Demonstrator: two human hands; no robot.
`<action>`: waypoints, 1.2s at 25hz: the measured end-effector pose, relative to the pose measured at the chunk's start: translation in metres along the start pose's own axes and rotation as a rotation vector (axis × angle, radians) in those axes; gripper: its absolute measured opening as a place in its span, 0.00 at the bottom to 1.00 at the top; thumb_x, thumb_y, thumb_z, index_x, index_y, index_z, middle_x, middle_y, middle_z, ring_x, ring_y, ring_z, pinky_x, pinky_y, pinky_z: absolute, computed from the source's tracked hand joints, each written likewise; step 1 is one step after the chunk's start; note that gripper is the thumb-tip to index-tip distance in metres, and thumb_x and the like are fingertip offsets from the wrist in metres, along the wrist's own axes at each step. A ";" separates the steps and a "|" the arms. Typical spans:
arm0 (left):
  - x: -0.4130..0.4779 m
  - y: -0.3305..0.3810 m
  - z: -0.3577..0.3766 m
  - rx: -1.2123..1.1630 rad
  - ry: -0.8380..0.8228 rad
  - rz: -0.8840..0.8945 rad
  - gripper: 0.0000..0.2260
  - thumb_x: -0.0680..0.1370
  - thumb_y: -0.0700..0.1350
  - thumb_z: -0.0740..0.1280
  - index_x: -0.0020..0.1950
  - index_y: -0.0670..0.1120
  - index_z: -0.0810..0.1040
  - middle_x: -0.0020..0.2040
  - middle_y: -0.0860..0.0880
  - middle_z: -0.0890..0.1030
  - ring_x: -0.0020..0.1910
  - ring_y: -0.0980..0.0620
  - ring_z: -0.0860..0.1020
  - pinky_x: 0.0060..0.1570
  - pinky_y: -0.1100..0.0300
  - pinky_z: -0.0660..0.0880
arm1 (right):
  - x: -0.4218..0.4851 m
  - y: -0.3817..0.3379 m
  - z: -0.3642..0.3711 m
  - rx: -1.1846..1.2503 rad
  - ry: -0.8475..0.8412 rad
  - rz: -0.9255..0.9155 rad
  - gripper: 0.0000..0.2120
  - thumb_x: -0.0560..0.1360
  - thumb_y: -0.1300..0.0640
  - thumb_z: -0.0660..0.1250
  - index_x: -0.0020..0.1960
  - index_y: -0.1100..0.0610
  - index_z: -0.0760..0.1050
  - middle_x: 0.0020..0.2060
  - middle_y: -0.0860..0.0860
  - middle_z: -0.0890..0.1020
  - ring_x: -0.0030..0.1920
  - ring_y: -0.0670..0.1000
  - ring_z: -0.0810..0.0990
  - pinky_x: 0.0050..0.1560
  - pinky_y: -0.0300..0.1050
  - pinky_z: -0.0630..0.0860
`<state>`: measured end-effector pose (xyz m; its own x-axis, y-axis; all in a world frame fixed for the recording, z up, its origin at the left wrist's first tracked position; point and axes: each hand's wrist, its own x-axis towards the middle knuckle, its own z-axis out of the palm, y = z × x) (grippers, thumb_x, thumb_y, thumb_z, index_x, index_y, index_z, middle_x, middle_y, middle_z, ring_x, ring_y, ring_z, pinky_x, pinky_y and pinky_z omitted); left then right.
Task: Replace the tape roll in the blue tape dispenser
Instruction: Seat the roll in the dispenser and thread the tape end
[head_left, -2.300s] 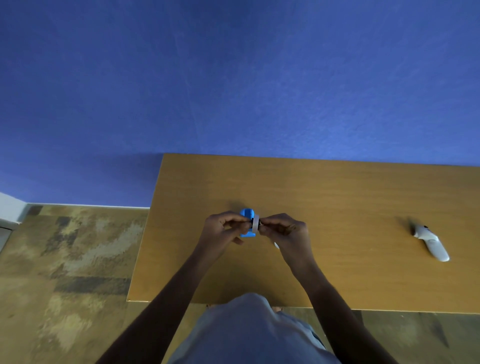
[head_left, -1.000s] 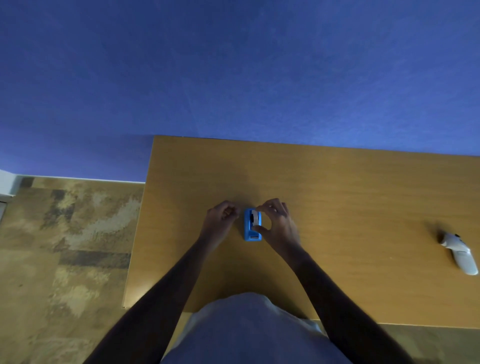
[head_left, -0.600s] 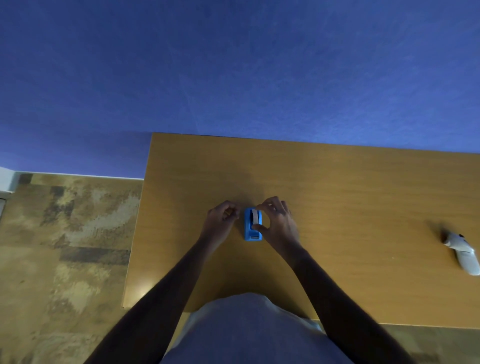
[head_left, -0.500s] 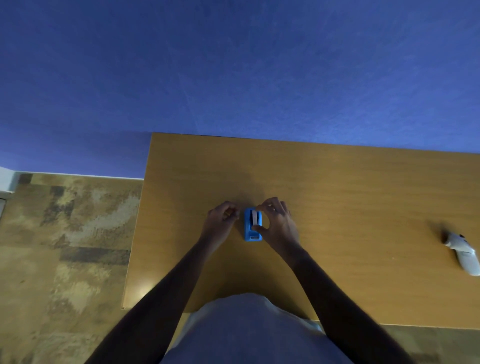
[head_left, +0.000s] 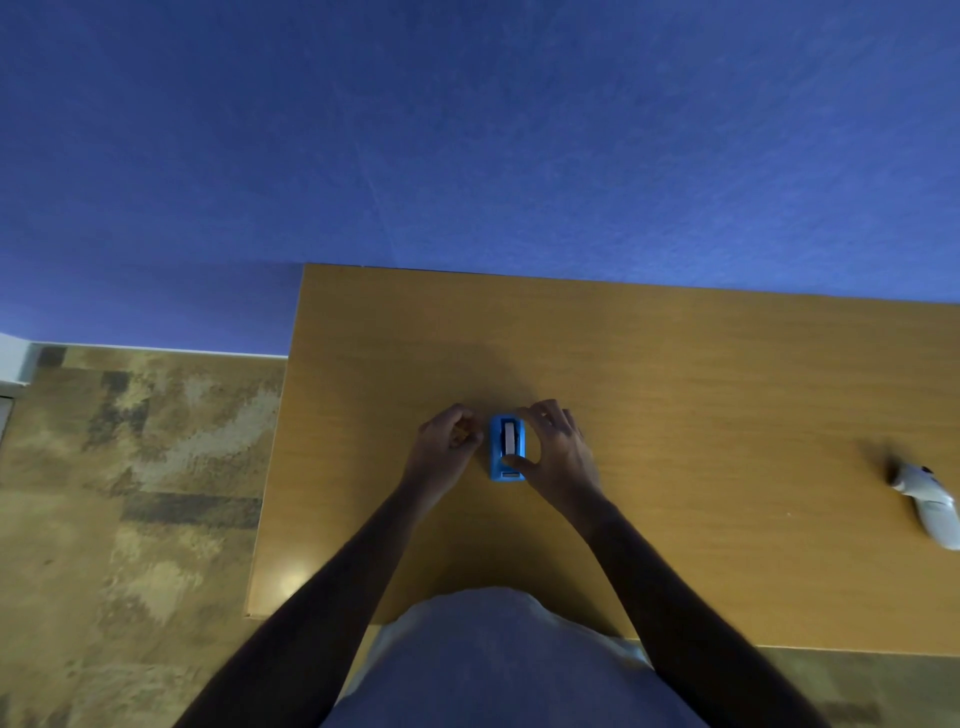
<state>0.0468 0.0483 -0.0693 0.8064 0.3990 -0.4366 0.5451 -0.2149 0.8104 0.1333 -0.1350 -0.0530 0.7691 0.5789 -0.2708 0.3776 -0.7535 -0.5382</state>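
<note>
The blue tape dispenser (head_left: 506, 453) stands on the wooden table (head_left: 675, 395), with a pale tape roll (head_left: 509, 437) sitting in its slot. My right hand (head_left: 558, 452) curls around the dispenser's right side, thumb on its near end and fingers arched over its far end. My left hand (head_left: 449, 440) rests in a loose fist just left of the dispenser, touching or almost touching its side; what, if anything, is inside the fist is hidden.
A white hand controller (head_left: 930, 504) lies at the table's right edge of view. The table's left edge (head_left: 275, 441) drops to a patterned brown carpet (head_left: 130, 467). A blue wall (head_left: 467, 130) rises behind the table.
About two seconds ago both hands held the dispenser and roll up off the table; now the dispenser rests on the table with the roll seated. Over the last second the hands barely moved.
</note>
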 end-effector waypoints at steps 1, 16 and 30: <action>-0.001 0.001 0.000 0.027 0.002 0.028 0.11 0.79 0.39 0.74 0.60 0.45 0.82 0.53 0.49 0.85 0.51 0.50 0.83 0.51 0.52 0.81 | -0.002 0.001 -0.001 0.023 0.007 0.001 0.36 0.69 0.50 0.84 0.74 0.49 0.75 0.65 0.50 0.78 0.64 0.55 0.78 0.61 0.56 0.84; -0.008 0.010 0.006 0.248 -0.044 0.240 0.18 0.73 0.35 0.76 0.62 0.46 0.84 0.57 0.48 0.83 0.51 0.47 0.84 0.53 0.42 0.82 | -0.005 0.003 0.001 -0.015 -0.014 -0.053 0.25 0.76 0.56 0.79 0.71 0.52 0.78 0.63 0.52 0.79 0.63 0.55 0.80 0.55 0.57 0.85; -0.004 0.019 0.008 0.364 -0.054 0.308 0.14 0.79 0.51 0.75 0.64 0.52 0.84 0.57 0.51 0.79 0.54 0.50 0.82 0.50 0.45 0.82 | -0.002 0.005 0.005 0.074 -0.066 -0.053 0.25 0.82 0.47 0.71 0.76 0.52 0.74 0.68 0.53 0.76 0.67 0.58 0.79 0.61 0.60 0.84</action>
<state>0.0559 0.0358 -0.0552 0.9484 0.2232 -0.2253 0.3164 -0.6175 0.7201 0.1312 -0.1382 -0.0595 0.7124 0.6386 -0.2910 0.3758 -0.6973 -0.6103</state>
